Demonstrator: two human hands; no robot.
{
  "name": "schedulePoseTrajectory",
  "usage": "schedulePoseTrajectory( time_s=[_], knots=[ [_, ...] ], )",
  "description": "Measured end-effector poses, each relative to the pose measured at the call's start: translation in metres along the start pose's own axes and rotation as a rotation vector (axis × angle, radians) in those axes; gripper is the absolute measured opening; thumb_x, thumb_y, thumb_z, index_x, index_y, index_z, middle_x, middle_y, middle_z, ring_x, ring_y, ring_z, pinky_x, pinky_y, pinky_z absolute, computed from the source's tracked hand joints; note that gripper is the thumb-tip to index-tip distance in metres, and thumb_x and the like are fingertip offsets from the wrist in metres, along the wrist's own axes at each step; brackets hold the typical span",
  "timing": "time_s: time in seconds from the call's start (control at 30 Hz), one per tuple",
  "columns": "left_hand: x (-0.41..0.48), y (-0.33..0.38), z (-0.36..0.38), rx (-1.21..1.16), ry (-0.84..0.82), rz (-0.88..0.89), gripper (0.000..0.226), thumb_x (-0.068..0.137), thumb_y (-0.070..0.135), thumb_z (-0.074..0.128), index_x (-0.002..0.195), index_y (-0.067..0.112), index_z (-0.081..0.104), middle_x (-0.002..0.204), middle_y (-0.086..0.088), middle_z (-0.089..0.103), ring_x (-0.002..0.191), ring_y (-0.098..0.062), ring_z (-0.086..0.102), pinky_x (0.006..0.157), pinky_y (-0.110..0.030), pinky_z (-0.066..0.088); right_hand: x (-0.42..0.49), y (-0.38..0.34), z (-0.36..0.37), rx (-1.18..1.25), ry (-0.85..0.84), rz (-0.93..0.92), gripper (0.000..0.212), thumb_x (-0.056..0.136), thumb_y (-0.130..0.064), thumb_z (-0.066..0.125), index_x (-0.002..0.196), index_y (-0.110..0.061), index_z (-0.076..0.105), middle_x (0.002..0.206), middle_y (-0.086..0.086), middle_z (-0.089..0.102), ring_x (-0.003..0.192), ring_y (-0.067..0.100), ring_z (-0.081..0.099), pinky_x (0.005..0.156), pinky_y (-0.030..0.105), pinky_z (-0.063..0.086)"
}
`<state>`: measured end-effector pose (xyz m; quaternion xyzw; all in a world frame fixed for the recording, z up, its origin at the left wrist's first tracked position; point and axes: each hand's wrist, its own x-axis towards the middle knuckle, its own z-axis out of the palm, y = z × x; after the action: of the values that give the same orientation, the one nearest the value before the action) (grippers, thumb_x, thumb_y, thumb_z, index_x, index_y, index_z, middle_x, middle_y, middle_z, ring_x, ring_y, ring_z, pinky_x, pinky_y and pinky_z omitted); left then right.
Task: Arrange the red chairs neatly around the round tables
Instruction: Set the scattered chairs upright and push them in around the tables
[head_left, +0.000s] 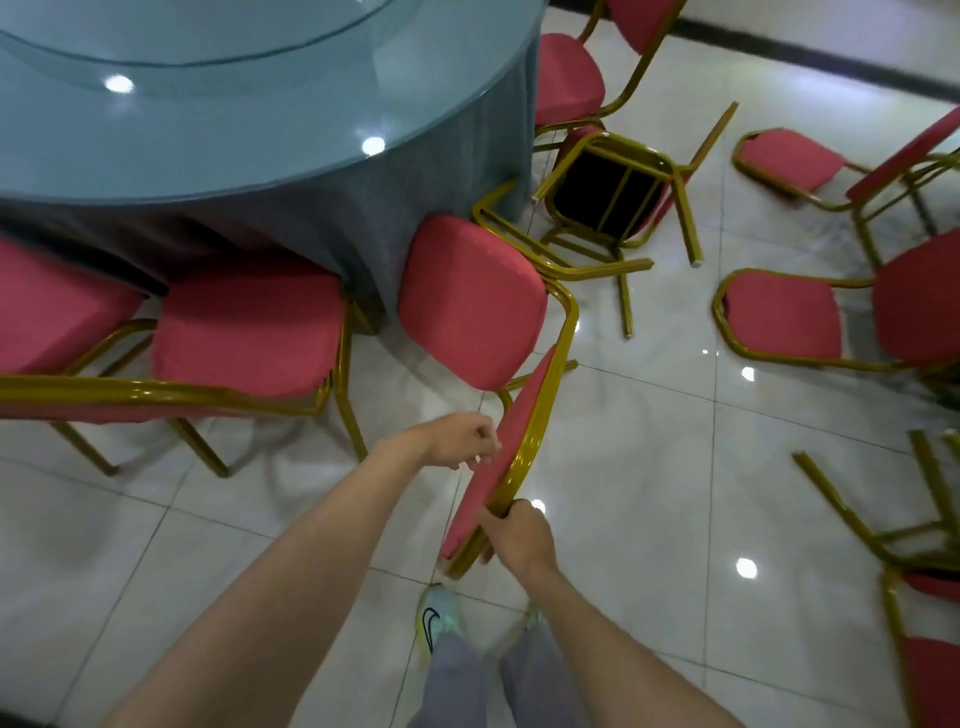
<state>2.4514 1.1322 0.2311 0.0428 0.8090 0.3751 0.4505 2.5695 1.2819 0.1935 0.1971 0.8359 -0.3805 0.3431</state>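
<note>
Just beside the table (249, 156), a chair (470, 301) stands, its seat near the cloth (363, 218). The right hand (522, 535) grips the gold top of its back. The left hand (460, 439) curls at the back's red edge; whether it holds on is not clear.

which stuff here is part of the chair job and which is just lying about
Job: held chair, left hand and right hand at its back, tipped chair, chairs at table, scattered chairs, round table.
Just there: glass turntable, shoes, floor tiles.
</note>
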Motion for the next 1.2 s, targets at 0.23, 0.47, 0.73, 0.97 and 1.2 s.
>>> schedulePoseTrajectory(
  time_s=[0.23,0.47,0.73,0.97,1.2],
  knots=[
    [-0.055,-0.01,-0.02,0.021,0.118,-0.015,0.029,0.099,0.05,0.061,0.098,0.021,0.061,0.104,0.0,0.066,0.099,-0.019,0.065,0.096,-0.042,0.057,-0.005,-0.046,-0.064,0.043,0.138,-0.077,0.039,0.091,-0.043,0.067,0.072,-0.01,0.073,0.055,0.001,0.071,0.051,0.014,0.07,0.069,0.035,0.063],
    [-0.064,0.033,-0.03,0.102,0.018,-0.016,0.05,0.086,0.058,0.075,0.124,0.028,0.062,0.125,0.005,0.063,0.115,-0.018,0.06,0.103,-0.04,0.053,0.001,-0.1,-0.13,0.176,0.262,-0.136,0.04,0.096,-0.042,0.066,0.073,-0.01,0.071,0.059,0.001,0.073,0.055,0.014,0.073,0.058,0.027,0.056],
    [-0.012,0.086,-0.023,0.156,0.099,0.043,0.068,0.085,0.044,0.081,0.139,0.037,0.041,0.136,0.009,0.056,0.109,-0.013,0.057,0.089,-0.028,0.052,0.032,-0.119,-0.21,0.361,0.364,-0.229,0.047,0.094,-0.05,0.068,0.068,-0.012,0.07,0.062,0.002,0.073,0.056,0.014,0.073,0.054,0.025,0.054],
    [0.038,0.153,-0.022,0.432,0.377,0.066,0.029,0.08,0.035,0.079,0.089,0.03,0.052,0.091,0.008,0.053,0.083,-0.012,0.054,0.065,-0.02,0.036,0.083,-0.125,-0.299,0.391,0.285,-0.276,0.064,0.087,-0.067,0.066,0.065,-0.006,0.067,0.057,0.007,0.07,0.055,0.021,0.071,0.063,0.037,0.061],
    [0.064,0.213,-0.07,0.554,0.405,0.085,0.036,0.073,0.041,0.079,0.093,0.027,0.052,0.093,0.009,0.054,0.084,-0.014,0.054,0.073,-0.029,0.048,0.119,-0.144,-0.375,0.366,0.134,-0.335,0.099,0.069,-0.092,0.063,0.082,0.006,0.071,0.066,0.012,0.075,0.068,0.025,0.075,0.083,0.052,0.061]
  ],
)
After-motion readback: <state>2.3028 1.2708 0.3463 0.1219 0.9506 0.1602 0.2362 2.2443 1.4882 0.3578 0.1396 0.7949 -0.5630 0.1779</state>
